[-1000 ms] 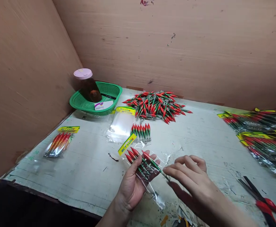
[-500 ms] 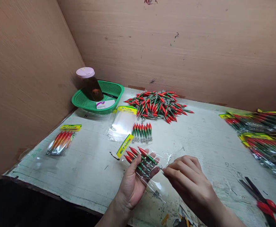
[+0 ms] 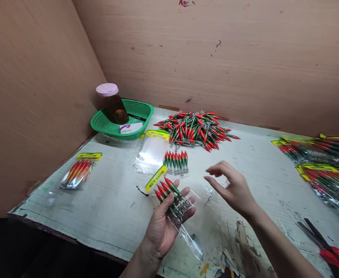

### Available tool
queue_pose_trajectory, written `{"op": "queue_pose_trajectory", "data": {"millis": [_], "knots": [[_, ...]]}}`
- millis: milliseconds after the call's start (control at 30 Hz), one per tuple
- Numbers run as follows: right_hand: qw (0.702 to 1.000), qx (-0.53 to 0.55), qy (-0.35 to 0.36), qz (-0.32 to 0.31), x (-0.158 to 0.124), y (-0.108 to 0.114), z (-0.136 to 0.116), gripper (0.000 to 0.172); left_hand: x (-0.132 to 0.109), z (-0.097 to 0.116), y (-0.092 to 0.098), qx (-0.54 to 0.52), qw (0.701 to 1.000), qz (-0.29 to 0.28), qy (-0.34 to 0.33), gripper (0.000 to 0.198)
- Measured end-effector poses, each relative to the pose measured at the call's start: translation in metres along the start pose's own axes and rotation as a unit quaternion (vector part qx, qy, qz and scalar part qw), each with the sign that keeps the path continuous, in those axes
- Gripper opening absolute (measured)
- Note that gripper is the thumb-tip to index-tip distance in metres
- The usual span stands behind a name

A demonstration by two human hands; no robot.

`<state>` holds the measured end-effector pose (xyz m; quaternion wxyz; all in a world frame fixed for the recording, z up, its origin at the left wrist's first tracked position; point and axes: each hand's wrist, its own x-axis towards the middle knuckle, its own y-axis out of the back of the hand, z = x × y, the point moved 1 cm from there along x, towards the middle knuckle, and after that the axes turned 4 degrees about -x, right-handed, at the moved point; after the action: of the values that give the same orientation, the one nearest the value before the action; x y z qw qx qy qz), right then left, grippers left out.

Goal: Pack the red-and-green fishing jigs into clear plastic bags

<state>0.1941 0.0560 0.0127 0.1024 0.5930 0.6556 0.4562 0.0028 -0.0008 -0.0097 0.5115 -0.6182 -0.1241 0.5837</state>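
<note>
On my left hand (image 3: 161, 227) lies a clear plastic bag (image 3: 190, 240) with a yellow "BCT LURE" header, my thumb pressing on it. Several red and green fishing lures (image 3: 169, 192) sit in the bag, their hooked ends toward the right. My right hand (image 3: 230, 187) hovers over the table to the right of the bag, thumb and fingers apart, holding nothing. Just beyond the bag, a short row of lures (image 3: 176, 162) lies side by side. Behind the row is a large heap of the same lures (image 3: 196, 129). A stack of clear header bags (image 3: 152, 150) rests left of the row.
At the back left, a green basket (image 3: 99, 125) holds a lidded bottle (image 3: 115, 110) and a card. A filled lure packet (image 3: 78, 173) lies on the left. Several filled packets (image 3: 326, 162) are on the right, with red-handled scissors (image 3: 328, 247) nearer me. Wooden panels rise behind and left.
My right hand has let go of the lure end at the bag's right side, moved up and right, and opened. The lure by the bag's opening now sits further in with the others.
</note>
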Motion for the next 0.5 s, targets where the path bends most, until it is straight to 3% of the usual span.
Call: {"op": "queue_pose_trajectory", "data": {"millis": [100, 233, 500], "knots": [[0.996, -0.041, -0.004, -0.085, 0.017, -0.033, 0.034, 0.016, 0.001, 0.004, 0.002, -0.022, 1.0, -0.004, -0.005, 0.042], [0.994, -0.051, -0.002, -0.101, 0.028, -0.067, 0.052, 0.016, 0.002, 0.007, 0.003, -0.035, 0.999, 0.005, -0.009, 0.04], [0.993, -0.054, -0.014, -0.107, 0.027, -0.062, 0.061, 0.017, 0.004, 0.009, 0.005, -0.028, 1.0, 0.008, -0.009, 0.035]]}}
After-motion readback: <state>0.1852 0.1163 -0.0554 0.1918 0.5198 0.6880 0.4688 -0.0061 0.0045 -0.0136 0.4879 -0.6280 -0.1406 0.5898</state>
